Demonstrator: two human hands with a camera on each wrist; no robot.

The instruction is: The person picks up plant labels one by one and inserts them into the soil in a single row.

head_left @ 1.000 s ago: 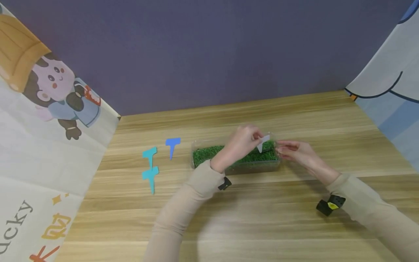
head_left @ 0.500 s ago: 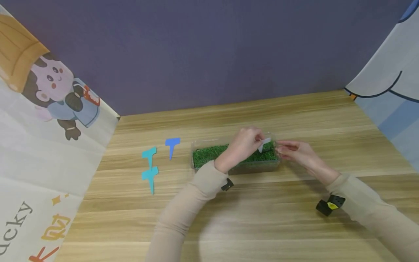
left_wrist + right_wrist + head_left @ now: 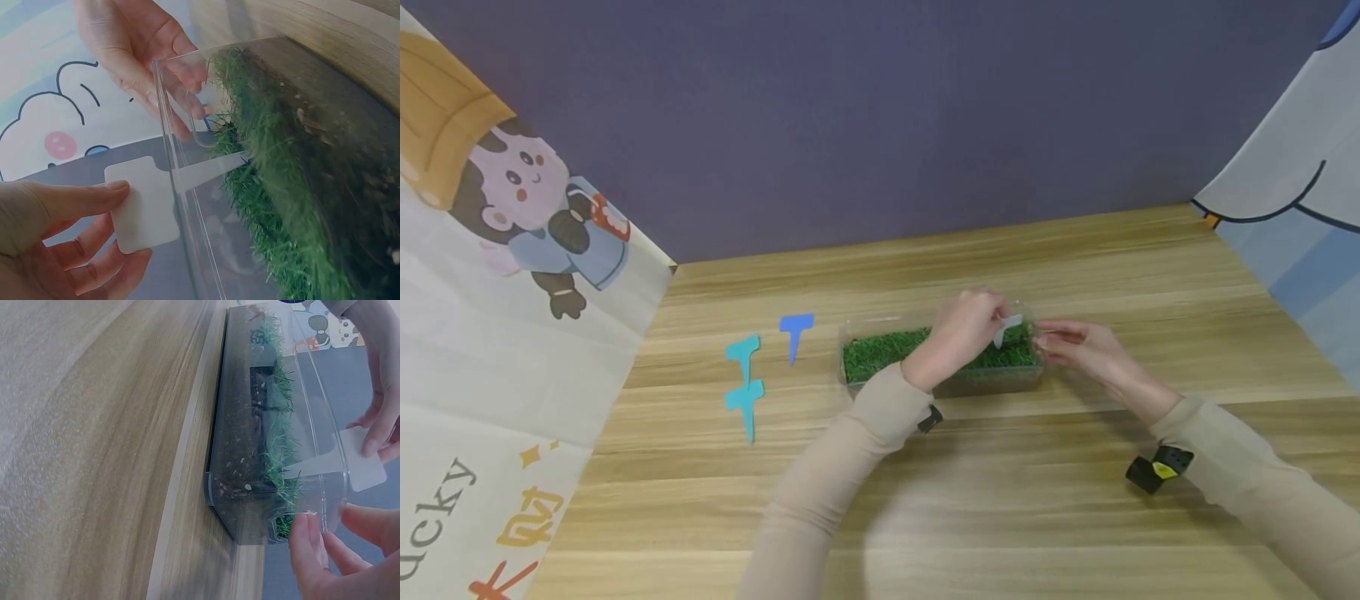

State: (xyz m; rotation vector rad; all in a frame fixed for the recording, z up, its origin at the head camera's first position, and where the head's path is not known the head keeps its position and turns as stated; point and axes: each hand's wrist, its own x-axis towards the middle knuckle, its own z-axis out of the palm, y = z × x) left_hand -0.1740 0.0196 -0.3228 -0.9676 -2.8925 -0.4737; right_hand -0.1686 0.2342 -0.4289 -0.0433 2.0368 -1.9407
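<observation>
**White tag at turf, box held at its end**

Head view: 1 clear box [image 3: 1000, 384], 1 turf strip [image 3: 883, 354] inside, on the worktop [image 3: 1045, 517]. Left hand [image 3: 962, 329] over the box's right part, with 1 white tag [image 3: 1009, 330], spike down. Right hand [image 3: 1078, 343] at the box's right end. Left of box, loose: 1 blue tag [image 3: 796, 325], 2 teal tags [image 3: 743, 357] [image 3: 746, 398], probably laid flat, heads away, for easy picking. 4 tags total.

Left wrist view: left hand pinches the white tag's broad head, thumb one side, fingers the other, likely to leave the spike free. Tip meets the grass; can't tell how deep.

Right wrist view: right hand's fingers grip the box's end wall by the rim, presumably steadying it against the push. Hands near each other, not touching.
</observation>
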